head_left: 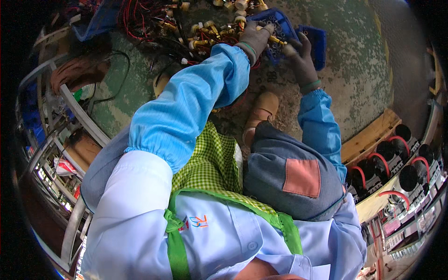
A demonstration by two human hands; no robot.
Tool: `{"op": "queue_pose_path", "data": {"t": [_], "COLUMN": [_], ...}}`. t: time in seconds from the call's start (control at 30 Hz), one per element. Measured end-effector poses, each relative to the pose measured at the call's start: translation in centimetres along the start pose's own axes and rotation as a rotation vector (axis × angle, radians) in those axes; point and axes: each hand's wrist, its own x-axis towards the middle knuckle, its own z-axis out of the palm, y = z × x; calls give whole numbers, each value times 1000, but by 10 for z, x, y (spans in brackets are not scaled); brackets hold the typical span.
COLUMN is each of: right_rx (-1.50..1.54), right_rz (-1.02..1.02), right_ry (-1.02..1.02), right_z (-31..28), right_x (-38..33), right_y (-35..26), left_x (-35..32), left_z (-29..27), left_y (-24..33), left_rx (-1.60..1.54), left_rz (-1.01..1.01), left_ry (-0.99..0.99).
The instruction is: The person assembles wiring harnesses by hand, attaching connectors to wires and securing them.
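Note:
My left hand (pixel 255 35), in a grey glove and blue sleeve cover, is closed around a small brass fitting (pixel 276 40) held just over a blue plastic tray (pixel 282 21). My right hand (pixel 302 59), gloved the same way, meets the fitting's other end with its fingertips, thumb raised. A second blue tray (pixel 320 41) lies just behind the right hand. Both hands are at the top middle of the picture, above my bent knees.
A heap of brass fittings with red and black wires (pixel 186 28) lies left of the trays on the green floor (pixel 364 70). My tan shoe (pixel 263 109) is below the hands. A wooden pallet (pixel 373 133) with black round parts (pixel 401 163) stands right; a metal rack (pixel 70 112) stands left.

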Motion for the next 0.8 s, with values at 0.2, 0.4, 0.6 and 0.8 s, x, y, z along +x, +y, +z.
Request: {"op": "queue_pose_path", "data": {"t": [0.2,0.4,0.6,0.8], "right_rx": [35,-638,516,-382], "right_rz": [382,-450,252,-135], "right_ry": [-161,96,22,62], "right_z": [-10,2,-9,4], "right_x": [11,-5,4,-8], "right_y": [15,20,6,-3], "left_x": [-3,-8,-3,1], "left_z": [8,10,2,8], "left_y": [-3,5,2,-12], "left_rx": [36,3,228,91], "left_rz": [68,-6,8,72], "left_ry": [12,33,-58,44]}}
